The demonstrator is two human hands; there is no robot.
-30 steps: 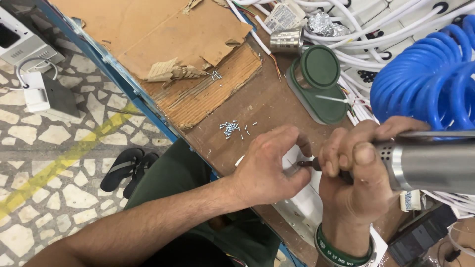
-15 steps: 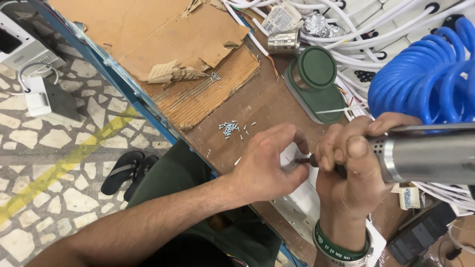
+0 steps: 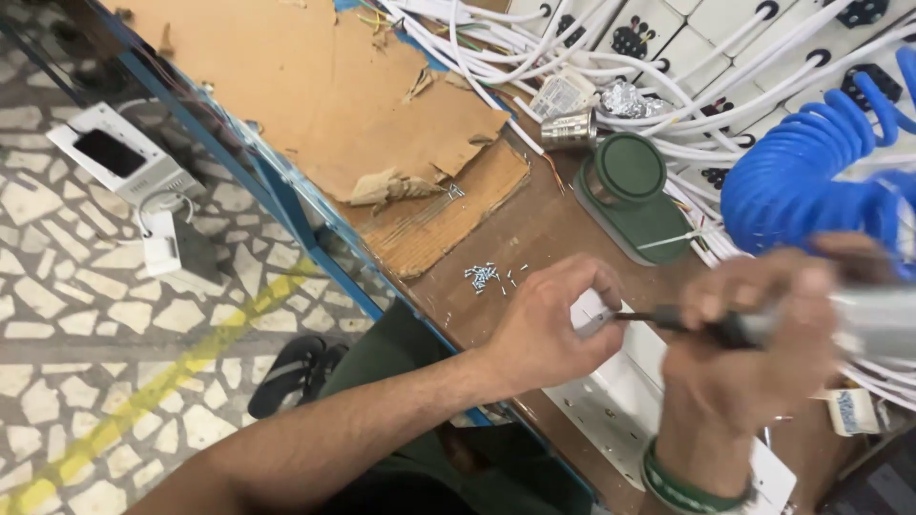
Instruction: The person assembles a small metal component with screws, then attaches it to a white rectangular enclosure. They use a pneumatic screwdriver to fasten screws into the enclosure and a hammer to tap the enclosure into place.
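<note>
The left hand [image 3: 549, 329] is curled, fingertips pinched together at the corner of a long white plastic strip [image 3: 620, 401] that lies along the near edge of the wooden surface [image 3: 515, 229]. Whether a screw sits between those fingertips cannot be told — anything there is too small to see. The right hand [image 3: 754, 358], blurred, is clamped around the grey barrel of a powered screwdriver [image 3: 859, 324], whose dark bit [image 3: 658, 319] points left and ends just beside the left fingertips, over the strip.

The strip looks rigid but light, a moulded shell that would likely skate on the wood unless pinned down flat near the spot being worked. The driver looks the heavier piece, and its smooth metal body probably wants a full-fist grip like the one it has; the blue coiled hose [image 3: 811, 172] behind it looks springy and may tug at the tool. A scatter of tiny pale screws [image 3: 482, 277] lies on the bare wood near the left hand — small, loose, easily flicked away.

Farther back sit a round green lidded container [image 3: 630, 172], a torn sheet of brown cardboard [image 3: 324, 95], and rows of white square socket plates [image 3: 706, 38] with looping white cables. A small white label with blue print [image 3: 849, 412] lies at the right edge.
</note>
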